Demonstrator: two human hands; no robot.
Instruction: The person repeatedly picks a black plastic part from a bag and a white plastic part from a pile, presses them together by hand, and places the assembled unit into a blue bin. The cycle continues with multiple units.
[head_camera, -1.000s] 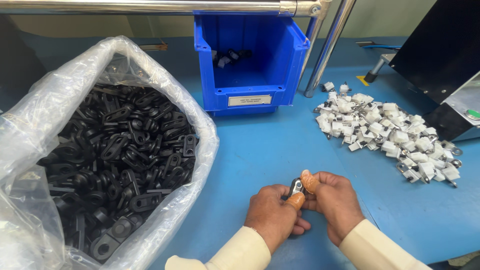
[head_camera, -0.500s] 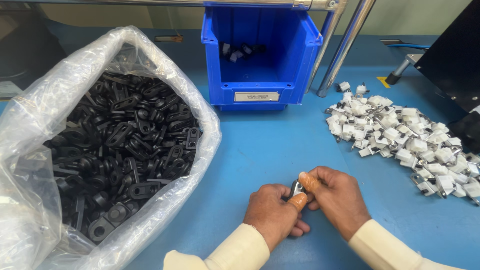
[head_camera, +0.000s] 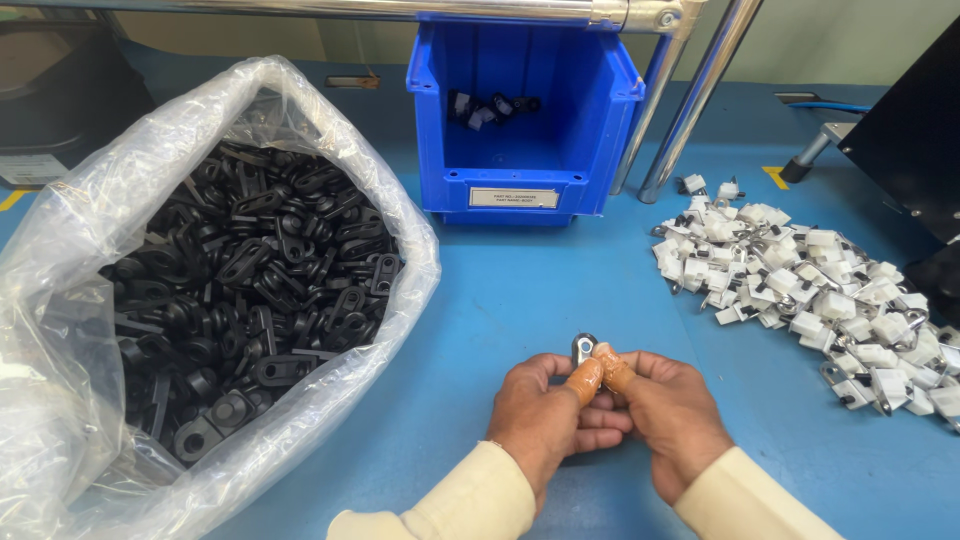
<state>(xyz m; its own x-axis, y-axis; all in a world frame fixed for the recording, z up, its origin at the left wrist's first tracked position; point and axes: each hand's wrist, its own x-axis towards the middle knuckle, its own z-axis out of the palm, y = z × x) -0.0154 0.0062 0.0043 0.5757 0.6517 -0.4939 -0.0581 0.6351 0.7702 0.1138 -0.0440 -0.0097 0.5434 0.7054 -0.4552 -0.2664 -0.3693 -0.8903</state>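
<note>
Hands sit a bit lower and more central than 0.5 s back, and the view has swung left, so the bin now stands straight ahead; the grip itself looks unchanged. Small metal clip pokes up betw. both thumbs, above the blue table, just in front of the body. Left hand is closed on it from the left, thumb w/ an orange finger cot pressing the lower part; right hand is closed on it from the right, its cot-covered thumb on top. Only the clip's rounded eyelet end shows; whatever is pinched below it is hidden by the fingers, can't tell if a black part is in there.

To do this step well, I'd judge: keep both thumbs square on the piece, press evenly, hold it upright so it doesn't twist or slip off the cots.

Outward: big clear plastic bag at left, well apart, full of black plastic parts. Blue bin straight ahead holds a few finished-looking pieces at the back. Pile of white and metal clips lies right, near the right hand. Metal poles rise beside the bin.
</note>
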